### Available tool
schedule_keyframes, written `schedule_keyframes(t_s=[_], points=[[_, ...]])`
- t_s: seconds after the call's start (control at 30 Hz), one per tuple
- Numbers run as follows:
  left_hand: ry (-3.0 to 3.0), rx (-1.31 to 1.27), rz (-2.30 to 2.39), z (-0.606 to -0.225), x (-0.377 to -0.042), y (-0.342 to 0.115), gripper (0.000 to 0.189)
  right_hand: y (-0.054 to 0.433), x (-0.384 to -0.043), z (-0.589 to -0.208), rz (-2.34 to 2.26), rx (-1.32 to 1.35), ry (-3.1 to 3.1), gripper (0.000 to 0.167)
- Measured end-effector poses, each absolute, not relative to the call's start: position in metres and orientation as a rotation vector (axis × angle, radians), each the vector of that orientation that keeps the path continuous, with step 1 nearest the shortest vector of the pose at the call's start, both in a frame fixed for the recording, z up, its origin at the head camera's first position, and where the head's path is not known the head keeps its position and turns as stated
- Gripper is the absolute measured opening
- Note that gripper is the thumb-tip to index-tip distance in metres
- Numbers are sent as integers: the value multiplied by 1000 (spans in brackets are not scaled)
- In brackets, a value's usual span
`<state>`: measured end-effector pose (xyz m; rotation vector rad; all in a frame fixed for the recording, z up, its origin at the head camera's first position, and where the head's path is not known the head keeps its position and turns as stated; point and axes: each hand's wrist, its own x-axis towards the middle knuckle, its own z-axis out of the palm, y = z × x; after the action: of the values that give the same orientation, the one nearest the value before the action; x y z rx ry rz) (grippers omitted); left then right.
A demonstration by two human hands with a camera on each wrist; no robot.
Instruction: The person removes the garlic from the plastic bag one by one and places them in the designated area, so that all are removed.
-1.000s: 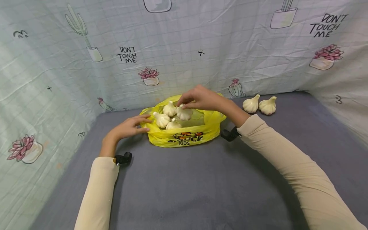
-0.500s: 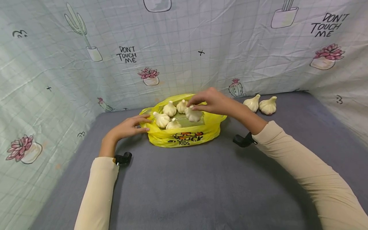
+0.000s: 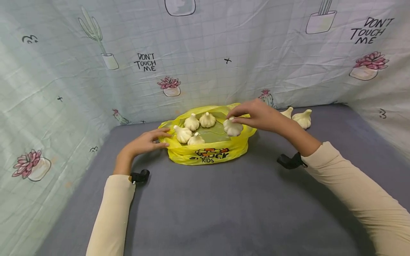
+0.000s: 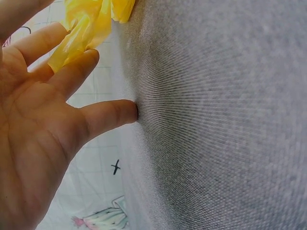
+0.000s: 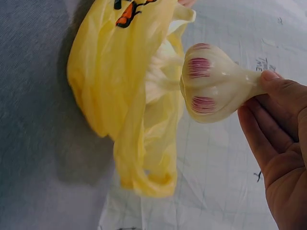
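Observation:
A yellow plastic bag with its mouth spread wide sits at the table's far side. Several white garlic bulbs lie inside, grouped in its left half. My right hand pinches another garlic bulb by its stem, above the bag's right part. Purple streaks mark this bulb in the right wrist view, and it hangs just outside the bag's folds there. With fingers extended, my left hand touches the bag's left edge; in the left wrist view its thumb stands apart from the plastic.
Two more garlic bulbs stand on the grey cloth at the back right, one partly hidden behind my right arm. A printed curtain hangs close behind the bag and along both sides.
My right hand has carried the held garlic bulb rightward, away from the others, uncovering one bulb at the back of the bag. My left hand stays at the bag's left edge.

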<state>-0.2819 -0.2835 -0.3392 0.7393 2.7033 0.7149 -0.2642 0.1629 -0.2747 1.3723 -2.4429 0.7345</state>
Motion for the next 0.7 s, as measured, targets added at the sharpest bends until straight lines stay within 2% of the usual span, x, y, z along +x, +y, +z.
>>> schedule_keyframes(t_s=[0.7], points=[[2691,725,726,-339,-281,-281,55,223,-244,-272,654,1207,-2446,23]])
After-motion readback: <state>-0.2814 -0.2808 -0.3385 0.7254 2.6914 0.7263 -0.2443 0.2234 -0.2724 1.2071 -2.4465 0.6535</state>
